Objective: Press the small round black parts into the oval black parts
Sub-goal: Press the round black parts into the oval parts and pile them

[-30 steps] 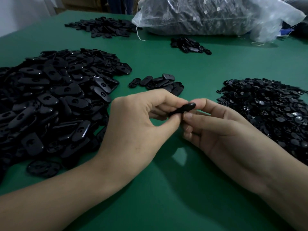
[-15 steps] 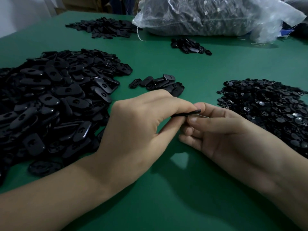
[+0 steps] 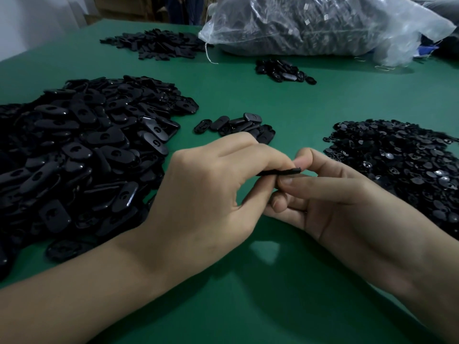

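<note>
At the centre of the frame we hold one oval black part edge-on between both hands, above the green desk. Our left hand pinches its left end between thumb and forefinger. Our right hand pinches the right end, thumb behind and forefinger in front. Whether a small round part already sits in it we cannot tell, since the piece shows us only its edge. The loose oval parts lie heaped at the left of the frame and the small round parts at the right. A few ovals lie just above our hands. The piece looks like light, stiff moulded plastic with a glossy, rather slippery skin. We judge it best gripped by its ends, leaving the middle hole free so that a thumb can squeeze the round part home.
</note>
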`<state>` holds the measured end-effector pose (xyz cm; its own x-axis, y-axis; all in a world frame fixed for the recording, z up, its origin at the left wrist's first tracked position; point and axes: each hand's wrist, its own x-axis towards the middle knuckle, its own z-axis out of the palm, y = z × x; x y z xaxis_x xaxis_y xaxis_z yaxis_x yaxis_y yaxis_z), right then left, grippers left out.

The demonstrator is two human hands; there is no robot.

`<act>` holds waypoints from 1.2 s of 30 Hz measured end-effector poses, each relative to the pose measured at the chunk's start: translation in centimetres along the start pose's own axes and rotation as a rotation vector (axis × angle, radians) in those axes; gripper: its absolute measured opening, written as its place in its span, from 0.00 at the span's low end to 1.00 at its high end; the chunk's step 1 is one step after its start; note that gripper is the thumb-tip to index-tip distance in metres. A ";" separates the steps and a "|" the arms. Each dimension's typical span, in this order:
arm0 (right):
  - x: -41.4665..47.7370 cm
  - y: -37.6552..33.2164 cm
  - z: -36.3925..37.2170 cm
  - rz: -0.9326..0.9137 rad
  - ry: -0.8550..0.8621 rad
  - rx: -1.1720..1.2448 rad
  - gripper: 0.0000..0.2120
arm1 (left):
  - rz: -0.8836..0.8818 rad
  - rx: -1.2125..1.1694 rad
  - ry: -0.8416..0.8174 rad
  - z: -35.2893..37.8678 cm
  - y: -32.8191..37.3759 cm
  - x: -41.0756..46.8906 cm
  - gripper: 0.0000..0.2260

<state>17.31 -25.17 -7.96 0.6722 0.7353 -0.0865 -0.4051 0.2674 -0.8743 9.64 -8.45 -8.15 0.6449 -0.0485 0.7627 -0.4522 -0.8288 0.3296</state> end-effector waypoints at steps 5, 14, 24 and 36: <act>0.1 0.4 0.2 -0.039 0.041 -0.064 0.06 | -0.086 -0.061 -0.019 0.5 -1.1 0.1 0.07; 0.4 0.4 -0.2 -0.168 0.264 -0.339 0.08 | -0.292 -0.194 -0.085 1.0 -1.5 0.2 0.17; 0.7 0.6 -0.1 -0.195 0.324 -0.534 0.05 | -0.382 -0.028 -0.105 0.0 -3.4 1.8 0.12; 0.4 0.2 -0.2 -0.195 0.212 -0.557 0.06 | -0.382 0.355 -0.249 2.3 -7.6 5.7 0.16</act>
<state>17.62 -24.97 -8.31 0.8328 0.5507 0.0568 0.0830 -0.0227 -0.9963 18.13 -3.73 -7.57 0.8666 0.1971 0.4584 0.0482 -0.9474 0.3163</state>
